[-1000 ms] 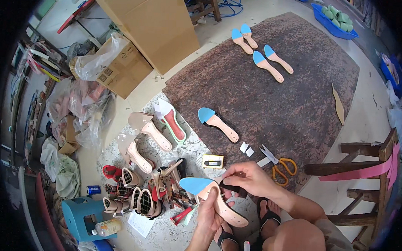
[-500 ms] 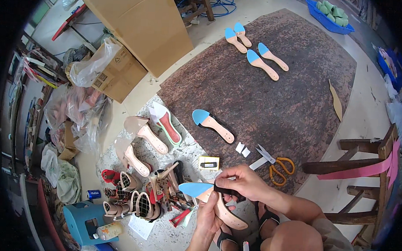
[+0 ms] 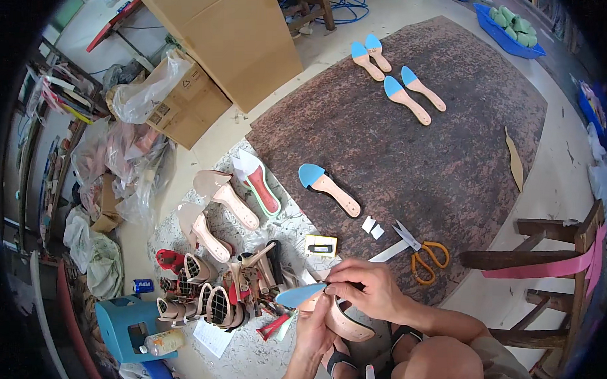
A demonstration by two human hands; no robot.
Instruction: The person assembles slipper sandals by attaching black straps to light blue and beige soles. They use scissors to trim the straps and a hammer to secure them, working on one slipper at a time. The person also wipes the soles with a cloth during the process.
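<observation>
On the floor at the person's knees, the left hand props a tan insole from below while the right hand has its fingers pinched together on a blue toe piece at the insole's front. Five insoles with blue toes already lie on the brown mat, four at the far end and one nearer, while plain soles and a heap of heels wait at the left, so much seems left. Against the earlier frames, the hands have barely shifted, with the blue piece a little lower.
</observation>
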